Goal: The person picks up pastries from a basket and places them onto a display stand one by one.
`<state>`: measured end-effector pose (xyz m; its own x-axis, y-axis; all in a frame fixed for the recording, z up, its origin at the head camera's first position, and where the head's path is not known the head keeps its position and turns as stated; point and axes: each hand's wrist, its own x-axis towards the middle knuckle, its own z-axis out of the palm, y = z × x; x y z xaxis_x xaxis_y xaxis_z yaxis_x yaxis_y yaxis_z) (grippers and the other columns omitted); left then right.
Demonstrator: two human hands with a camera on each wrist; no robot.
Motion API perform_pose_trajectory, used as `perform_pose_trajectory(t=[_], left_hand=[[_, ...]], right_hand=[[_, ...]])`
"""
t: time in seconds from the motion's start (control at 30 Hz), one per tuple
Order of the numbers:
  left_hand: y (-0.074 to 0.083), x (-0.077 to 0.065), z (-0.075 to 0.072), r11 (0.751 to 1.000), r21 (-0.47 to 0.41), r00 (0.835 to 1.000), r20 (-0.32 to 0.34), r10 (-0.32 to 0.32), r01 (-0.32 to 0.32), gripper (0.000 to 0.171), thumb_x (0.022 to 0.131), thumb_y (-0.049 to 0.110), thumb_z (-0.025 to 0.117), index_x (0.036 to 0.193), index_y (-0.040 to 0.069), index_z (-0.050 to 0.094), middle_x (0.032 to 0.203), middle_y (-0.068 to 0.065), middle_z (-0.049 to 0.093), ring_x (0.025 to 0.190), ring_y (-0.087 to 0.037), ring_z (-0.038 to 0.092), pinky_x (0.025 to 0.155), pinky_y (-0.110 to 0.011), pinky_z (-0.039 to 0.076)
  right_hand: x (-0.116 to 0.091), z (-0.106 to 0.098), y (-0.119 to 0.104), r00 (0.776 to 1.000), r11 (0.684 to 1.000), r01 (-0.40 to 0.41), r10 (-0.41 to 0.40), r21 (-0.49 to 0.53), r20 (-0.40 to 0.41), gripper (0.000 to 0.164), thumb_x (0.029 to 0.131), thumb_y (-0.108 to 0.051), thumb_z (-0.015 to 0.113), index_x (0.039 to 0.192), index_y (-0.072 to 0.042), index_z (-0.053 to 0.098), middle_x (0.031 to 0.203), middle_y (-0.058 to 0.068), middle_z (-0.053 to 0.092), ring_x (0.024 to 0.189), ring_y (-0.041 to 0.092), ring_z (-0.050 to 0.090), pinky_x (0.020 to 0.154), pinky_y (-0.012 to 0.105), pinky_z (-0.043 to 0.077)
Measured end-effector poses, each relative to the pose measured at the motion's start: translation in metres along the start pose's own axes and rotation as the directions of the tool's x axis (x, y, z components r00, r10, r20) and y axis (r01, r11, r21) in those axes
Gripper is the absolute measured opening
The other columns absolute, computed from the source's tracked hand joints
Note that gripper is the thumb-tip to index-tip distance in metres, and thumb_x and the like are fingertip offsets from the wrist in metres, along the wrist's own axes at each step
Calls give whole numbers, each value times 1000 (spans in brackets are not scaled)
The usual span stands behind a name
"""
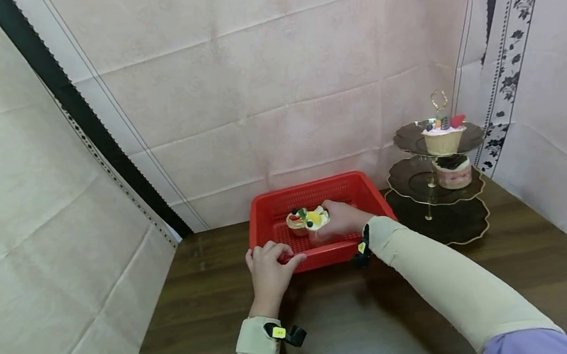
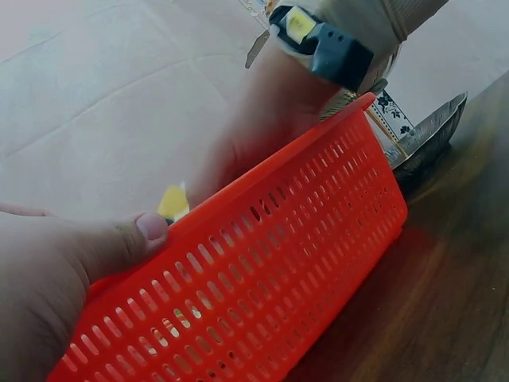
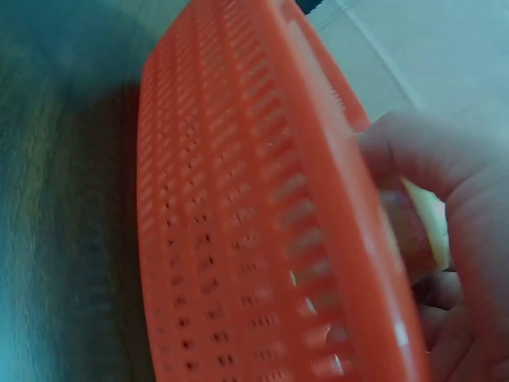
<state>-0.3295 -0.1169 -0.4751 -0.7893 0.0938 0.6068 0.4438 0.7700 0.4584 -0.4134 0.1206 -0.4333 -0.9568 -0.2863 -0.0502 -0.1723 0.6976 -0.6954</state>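
A red perforated plastic basket [image 1: 311,186] stands on the table. Inside it, my right hand [image 1: 342,219] grips a toy cupcake [image 1: 317,218] with white topping and a yellow piece. Touching or close beside that one is another cupcake [image 1: 296,221], with red and green bits on top. My left hand [image 1: 268,272] holds the basket's front left corner; in the left wrist view its thumb [image 2: 147,231] lies on the rim. The right wrist view shows thumb and fingers around the side of the held cupcake [image 3: 425,227], partly hidden by the basket wall.
To the right of the basket stands a dark three-tier stand [image 1: 407,183] with gold edges. Its top tier bears a decorated cupcake [image 1: 443,142], the middle tier a round pink-and-white cake [image 1: 454,177]. Pale cloth [image 1: 250,85] hangs behind the brown wooden table [image 1: 198,308].
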Motion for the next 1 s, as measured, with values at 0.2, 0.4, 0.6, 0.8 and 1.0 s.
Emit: perform_pose_trajectory(t=[0.2,0.4,0.6,0.8,1.0], left_hand=[[-3,-1,2,1000,-1,1000,0,-3,3,31,75,48,87,78,22,70,83,5,65,87,-22,50,112,-68,21],[-3,-1,2,1000,1,1000,-4,7,-7,31,75,48,87,78,22,69,83,5,64,87,-22,50,111,-69,22],[-4,1,1,1000,7,1000,4,14,-14,31,76,48,86,78,23,68,83,5,64,86,-21,49,111,-69,22],[-3,0,1,1000,-9,1000,16,15,-15,31,76,48,86,77,23,67,80,6,60,85,-21,47,110,-69,22],[-4,0,0,1000,-9,1000,7,25,-25,31,76,47,87,77,24,66,80,6,61,83,-21,47,110,-69,22]], right_hand=[[-16,-16,1,996,999,30,-28,30,-83,78,71,-42,88,132,-13,48,121,5,64,108,21,61,98,44,53],[-30,-32,0,989,999,49,-45,22,-142,85,74,-48,86,137,-10,45,126,9,62,112,24,61,100,47,52],[-48,-47,-7,978,999,34,-34,0,-208,83,79,-47,83,139,-7,43,128,11,60,116,26,60,102,47,50],[-70,-61,-9,957,999,38,-32,17,-287,80,80,-45,83,137,-6,43,127,14,60,116,30,61,100,49,50],[-90,-77,2,941,999,17,-2,43,-339,87,83,-47,80,146,-3,37,137,19,54,123,35,55,103,54,46]])
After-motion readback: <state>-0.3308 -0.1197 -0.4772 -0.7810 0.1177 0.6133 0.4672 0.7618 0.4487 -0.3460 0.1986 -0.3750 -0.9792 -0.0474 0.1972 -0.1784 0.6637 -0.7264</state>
